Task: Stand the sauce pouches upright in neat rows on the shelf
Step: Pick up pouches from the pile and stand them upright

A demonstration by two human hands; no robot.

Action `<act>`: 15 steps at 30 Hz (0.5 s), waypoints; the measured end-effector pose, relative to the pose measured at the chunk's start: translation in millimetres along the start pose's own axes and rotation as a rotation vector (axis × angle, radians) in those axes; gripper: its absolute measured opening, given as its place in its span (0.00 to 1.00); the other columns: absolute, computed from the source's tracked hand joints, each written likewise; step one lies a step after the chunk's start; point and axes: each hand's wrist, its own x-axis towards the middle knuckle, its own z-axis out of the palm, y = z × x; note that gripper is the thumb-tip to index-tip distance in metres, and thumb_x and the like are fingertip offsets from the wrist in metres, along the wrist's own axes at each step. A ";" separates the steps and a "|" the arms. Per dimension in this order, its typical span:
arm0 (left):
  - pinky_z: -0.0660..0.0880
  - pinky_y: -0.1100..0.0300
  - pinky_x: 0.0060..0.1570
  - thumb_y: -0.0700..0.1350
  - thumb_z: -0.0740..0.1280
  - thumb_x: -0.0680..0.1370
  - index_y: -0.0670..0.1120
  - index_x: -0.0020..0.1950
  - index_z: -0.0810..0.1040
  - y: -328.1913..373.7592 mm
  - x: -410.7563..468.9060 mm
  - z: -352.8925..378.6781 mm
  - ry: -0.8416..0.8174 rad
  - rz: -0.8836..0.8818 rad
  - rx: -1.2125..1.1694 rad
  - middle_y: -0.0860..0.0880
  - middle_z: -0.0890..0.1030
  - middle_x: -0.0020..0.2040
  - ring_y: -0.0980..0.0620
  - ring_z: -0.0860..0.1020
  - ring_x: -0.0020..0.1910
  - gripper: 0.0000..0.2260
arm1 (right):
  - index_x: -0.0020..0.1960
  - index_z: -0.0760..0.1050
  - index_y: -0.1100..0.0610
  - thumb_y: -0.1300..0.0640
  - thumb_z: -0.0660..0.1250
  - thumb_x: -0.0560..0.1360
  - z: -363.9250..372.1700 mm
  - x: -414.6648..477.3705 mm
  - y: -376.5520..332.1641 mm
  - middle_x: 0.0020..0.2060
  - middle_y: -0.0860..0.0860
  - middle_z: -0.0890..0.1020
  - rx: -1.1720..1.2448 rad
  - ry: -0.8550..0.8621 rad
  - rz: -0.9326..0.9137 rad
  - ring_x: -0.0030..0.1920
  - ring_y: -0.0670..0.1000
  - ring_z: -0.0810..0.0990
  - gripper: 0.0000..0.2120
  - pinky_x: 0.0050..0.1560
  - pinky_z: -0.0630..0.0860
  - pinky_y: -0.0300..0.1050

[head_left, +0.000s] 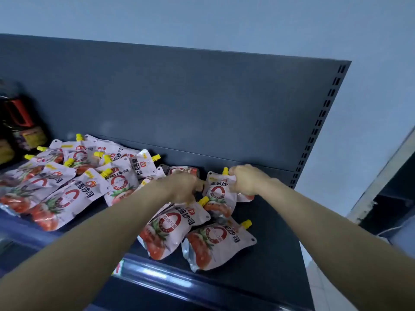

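From the head camera, both bare arms reach forward over a dark blue-grey metal shelf [276, 250] with a tall back panel [179, 104] and a slotted upright at its right edge. The right hand [246, 179] is closed on the top right corner of a white plastic sauce pouch with a yellow spout and red tomato print [219, 196], which stands upright near the back panel, right of centre. The left hand [185, 187] is curled at that pouch's left edge; whether its fingers pinch the pouch or only touch it cannot be told. Another pouch partly shows just behind the right hand. Two more pouches of the same kind lie flat in front of the standing one: one [170, 230] under the left wrist, the other [215, 243] nearer the shelf's front lip. To the left, a loose heap of the same pouches [67, 176] lies overlapping, spouts pointing various ways. At the far left edge stand dark bottles with red and yellow labels [18, 122], blurred.
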 end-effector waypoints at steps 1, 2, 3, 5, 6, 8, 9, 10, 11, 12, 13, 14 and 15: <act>0.71 0.53 0.60 0.43 0.66 0.73 0.48 0.63 0.74 -0.4 0.6 1.9 -0.056 -0.045 0.007 0.46 0.77 0.62 0.43 0.74 0.62 0.19 | 0.61 0.73 0.58 0.52 0.66 0.73 3.0 1.8 2.3 0.58 0.57 0.79 0.011 -0.024 0.008 0.55 0.59 0.79 0.18 0.51 0.77 0.49; 0.70 0.52 0.62 0.43 0.66 0.74 0.49 0.66 0.72 -0.2 1.6 3.7 -0.077 -0.067 -0.006 0.46 0.76 0.65 0.43 0.72 0.63 0.20 | 0.64 0.72 0.58 0.51 0.66 0.73 5.9 4.9 5.5 0.60 0.57 0.78 0.019 -0.029 0.021 0.57 0.59 0.78 0.21 0.56 0.77 0.51; 0.69 0.52 0.64 0.43 0.65 0.74 0.49 0.67 0.72 0.4 0.5 5.8 -0.104 -0.087 -0.017 0.46 0.74 0.66 0.43 0.71 0.65 0.20 | 0.65 0.72 0.59 0.50 0.67 0.73 9.8 7.5 8.3 0.61 0.57 0.77 0.038 -0.043 0.029 0.59 0.59 0.78 0.23 0.58 0.76 0.53; 0.67 0.53 0.64 0.42 0.65 0.75 0.49 0.67 0.72 2.3 0.1 8.2 -0.110 -0.097 -0.021 0.46 0.73 0.67 0.44 0.69 0.66 0.20 | 0.66 0.71 0.60 0.50 0.68 0.73 16.2 12.1 11.1 0.61 0.57 0.78 0.092 -0.072 0.039 0.59 0.58 0.78 0.24 0.59 0.76 0.52; 0.66 0.53 0.64 0.42 0.65 0.76 0.49 0.67 0.72 4.1 0.4 9.4 -0.103 -0.093 -0.017 0.46 0.73 0.67 0.44 0.68 0.66 0.19 | 0.65 0.72 0.61 0.50 0.68 0.73 18.7 15.1 11.8 0.60 0.57 0.78 0.131 -0.085 0.042 0.58 0.58 0.78 0.24 0.57 0.77 0.50; 0.63 0.54 0.64 0.42 0.64 0.77 0.49 0.66 0.73 6.9 -0.3 9.1 -0.085 -0.080 0.008 0.46 0.73 0.66 0.45 0.66 0.67 0.18 | 0.55 0.74 0.61 0.50 0.69 0.72 22.8 21.8 13.2 0.53 0.56 0.79 0.190 -0.068 0.033 0.54 0.58 0.79 0.18 0.50 0.75 0.47; 0.62 0.54 0.64 0.42 0.64 0.77 0.49 0.65 0.74 6.2 0.8 10.4 -0.091 -0.086 0.013 0.46 0.73 0.66 0.45 0.66 0.67 0.17 | 0.49 0.73 0.60 0.50 0.70 0.71 24.6 25.6 13.5 0.51 0.55 0.79 0.209 -0.054 0.034 0.52 0.58 0.79 0.15 0.48 0.74 0.47; 0.62 0.53 0.63 0.42 0.63 0.77 0.49 0.65 0.74 5.5 2.2 10.4 -0.093 -0.084 0.011 0.47 0.73 0.65 0.45 0.65 0.66 0.16 | 0.48 0.72 0.59 0.49 0.71 0.70 25.4 28.8 12.3 0.51 0.55 0.79 0.222 -0.045 0.040 0.52 0.57 0.79 0.15 0.49 0.74 0.48; 0.62 0.53 0.63 0.42 0.63 0.77 0.48 0.64 0.75 4.9 3.4 10.6 -0.099 -0.081 0.005 0.47 0.74 0.65 0.46 0.65 0.66 0.16 | 0.51 0.73 0.58 0.50 0.72 0.69 26.3 31.6 11.2 0.55 0.56 0.78 0.229 -0.038 0.043 0.54 0.57 0.78 0.17 0.52 0.75 0.49; 0.63 0.53 0.62 0.42 0.63 0.77 0.48 0.64 0.75 5.1 3.9 10.3 -0.104 -0.078 -0.001 0.47 0.74 0.65 0.46 0.64 0.66 0.16 | 0.58 0.73 0.59 0.50 0.72 0.69 26.1 33.2 9.4 0.60 0.57 0.76 0.244 -0.040 0.056 0.58 0.57 0.77 0.22 0.58 0.75 0.51; 0.63 0.53 0.63 0.42 0.63 0.77 0.47 0.64 0.75 4.8 4.4 10.6 -0.117 -0.079 -0.004 0.47 0.74 0.65 0.45 0.64 0.66 0.15 | 0.65 0.70 0.60 0.51 0.72 0.70 26.2 35.3 8.2 0.65 0.58 0.73 0.267 -0.046 0.077 0.63 0.58 0.74 0.28 0.62 0.74 0.51; 0.64 0.51 0.63 0.43 0.63 0.77 0.46 0.62 0.77 4.3 5.2 11.5 -0.127 -0.072 0.000 0.46 0.75 0.63 0.44 0.64 0.65 0.14 | 0.69 0.66 0.61 0.53 0.72 0.70 26.1 37.1 6.7 0.67 0.58 0.71 0.293 -0.055 0.104 0.66 0.58 0.73 0.31 0.65 0.72 0.51; 0.66 0.49 0.62 0.43 0.63 0.76 0.44 0.58 0.78 2.9 6.7 13.1 -0.138 -0.058 0.010 0.46 0.76 0.61 0.43 0.64 0.64 0.12 | 0.70 0.65 0.62 0.54 0.71 0.71 27.2 40.0 6.3 0.68 0.58 0.71 0.309 -0.058 0.119 0.66 0.57 0.72 0.32 0.65 0.72 0.50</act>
